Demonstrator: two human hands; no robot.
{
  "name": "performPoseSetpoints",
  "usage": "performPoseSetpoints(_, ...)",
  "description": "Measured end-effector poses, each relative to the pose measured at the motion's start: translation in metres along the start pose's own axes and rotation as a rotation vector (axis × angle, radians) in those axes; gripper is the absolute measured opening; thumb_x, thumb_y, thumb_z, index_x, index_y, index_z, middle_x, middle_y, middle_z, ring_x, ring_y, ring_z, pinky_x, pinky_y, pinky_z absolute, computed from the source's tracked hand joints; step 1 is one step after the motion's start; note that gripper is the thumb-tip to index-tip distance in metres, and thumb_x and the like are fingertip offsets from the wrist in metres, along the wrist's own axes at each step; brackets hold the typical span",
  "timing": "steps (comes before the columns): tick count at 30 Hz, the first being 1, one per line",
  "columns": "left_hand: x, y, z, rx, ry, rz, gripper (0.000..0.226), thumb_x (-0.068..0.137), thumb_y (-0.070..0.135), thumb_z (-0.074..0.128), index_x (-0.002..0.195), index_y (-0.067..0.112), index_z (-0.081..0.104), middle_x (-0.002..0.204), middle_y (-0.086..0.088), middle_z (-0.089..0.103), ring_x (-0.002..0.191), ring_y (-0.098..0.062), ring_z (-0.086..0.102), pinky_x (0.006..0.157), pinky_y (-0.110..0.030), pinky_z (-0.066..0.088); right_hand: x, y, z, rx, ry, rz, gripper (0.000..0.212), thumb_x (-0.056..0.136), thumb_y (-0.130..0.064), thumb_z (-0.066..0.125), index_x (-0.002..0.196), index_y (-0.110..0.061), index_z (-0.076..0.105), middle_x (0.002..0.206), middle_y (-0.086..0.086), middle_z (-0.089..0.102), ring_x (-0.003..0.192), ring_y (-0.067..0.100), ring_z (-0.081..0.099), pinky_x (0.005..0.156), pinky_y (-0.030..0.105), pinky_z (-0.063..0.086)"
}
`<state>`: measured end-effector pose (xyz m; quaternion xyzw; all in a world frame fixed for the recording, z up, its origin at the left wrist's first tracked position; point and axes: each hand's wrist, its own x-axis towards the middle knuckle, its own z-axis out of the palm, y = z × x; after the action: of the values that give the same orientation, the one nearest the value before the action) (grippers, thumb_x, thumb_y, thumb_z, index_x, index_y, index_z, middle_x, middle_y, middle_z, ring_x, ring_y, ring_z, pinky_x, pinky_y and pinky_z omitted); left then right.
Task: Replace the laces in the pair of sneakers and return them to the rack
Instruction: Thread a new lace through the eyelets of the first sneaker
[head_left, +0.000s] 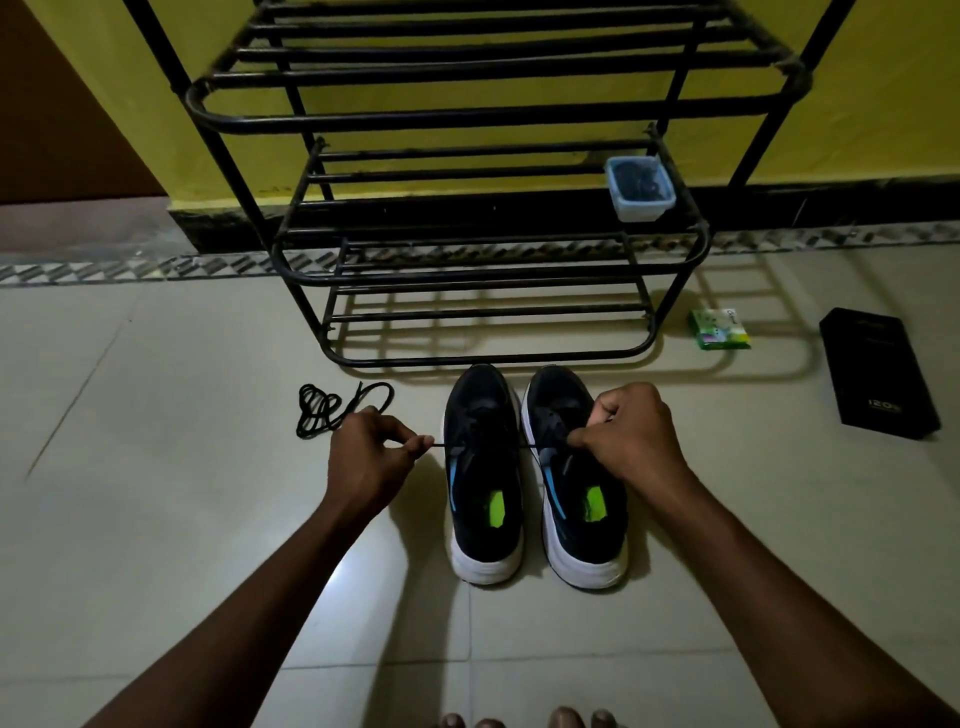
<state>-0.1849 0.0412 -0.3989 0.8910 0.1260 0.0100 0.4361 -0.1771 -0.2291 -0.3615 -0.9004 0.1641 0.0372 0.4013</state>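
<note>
1. So, the left hand (371, 457) is pinching the end of a thin black lace (440, 445) between thumb and forefinger. Its other fingers are curled in loosely, and it sits just left of the left sneaker (485, 493).
2. That lace runs taut across the top of the left sneaker and over to the right sneaker (576, 514), where the right hand (631, 431) has it.
3. The right hand is curled tight over the right sneaker's eyelet area, fingertips pressed together on the lace. Can't tell which eyelet it goes through.
4. Both sneakers sit side by side on the tiled floor (156, 519), toes pointing at the black metal rack (467, 118). They're just in front of its bottom shelf, not on it.
5. A second black lace (324, 410) lies bunched on the floor, partly behind the left hand from this angle.
6. On the right end of the rack's middle shelf there's a small clear tub (640, 188) with something dark inside. A green packet (719, 328) and a black box (878, 371) lie on the floor right of the rack.
</note>
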Motion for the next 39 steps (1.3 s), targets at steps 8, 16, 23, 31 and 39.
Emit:
performPoseSetpoints(8, 0.000, 0.000, 0.012, 0.067, 0.067, 0.006, 0.035, 0.077, 0.026, 0.087, 0.056, 0.034, 0.061, 0.073, 0.012, 0.058, 0.082, -0.018, 0.063, 0.074, -0.035, 0.050, -0.001, 0.008, -0.002, -0.043, 0.024, 0.022, 0.027, 0.065, -0.008, 0.085, 0.054, -0.006, 0.060, 0.052, 0.001, 0.061, 0.054, 0.016, 0.062, 0.050, 0.021, 0.045)
performPoseSetpoints(16, 0.001, -0.005, 0.014, 0.114, 0.068, -0.017, 0.026, 0.076, 0.032, 0.088, 0.060, 0.029, 0.066, 0.077, 0.017, 0.056, 0.087, -0.014, 0.060, 0.079, -0.036, 0.051, 0.000, 0.010, 0.001, -0.088, 0.051, 0.017, 0.027, 0.065, -0.007, 0.083, 0.053, -0.008, 0.059, 0.052, 0.001, 0.061, 0.054, 0.016, 0.061, 0.049, 0.021, 0.043)
performPoseSetpoints(23, 0.000, -0.005, 0.012, 0.156, 0.044, -0.018, 0.024, 0.077, 0.036, 0.086, 0.062, 0.031, 0.068, 0.078, 0.016, 0.059, 0.080, -0.012, 0.060, 0.073, -0.034, 0.051, 0.001, 0.012, 0.006, -0.141, 0.071, -0.044, 0.028, 0.066, -0.009, 0.081, 0.052, -0.011, 0.057, 0.054, -0.001, 0.061, 0.057, 0.017, 0.062, 0.057, 0.031, 0.055)
performPoseSetpoints(31, 0.002, -0.005, 0.006, 0.127, -0.145, -0.029, 0.028, 0.090, 0.047, 0.070, 0.073, 0.025, 0.065, 0.075, 0.014, 0.071, 0.072, -0.007, 0.067, 0.078, -0.039, 0.048, -0.002, 0.003, 0.017, -0.467, -0.064, -0.422, 0.028, 0.087, -0.053, 0.064, 0.110, -0.036, 0.065, 0.122, -0.008, 0.046, 0.124, 0.014, 0.038, 0.092, 0.040, 0.023)
performPoseSetpoints(39, -0.011, 0.028, 0.003, -0.479, -0.260, -0.111, 0.038, 0.098, 0.031, 0.063, 0.091, -0.006, 0.062, 0.099, 0.001, 0.078, 0.101, -0.014, 0.072, 0.079, -0.035, 0.045, -0.020, -0.021, 0.041, -0.594, -0.306, -0.471, 0.030, 0.091, -0.048, 0.063, 0.117, -0.034, 0.061, 0.118, -0.011, 0.066, 0.122, 0.014, 0.053, 0.099, 0.047, 0.019)
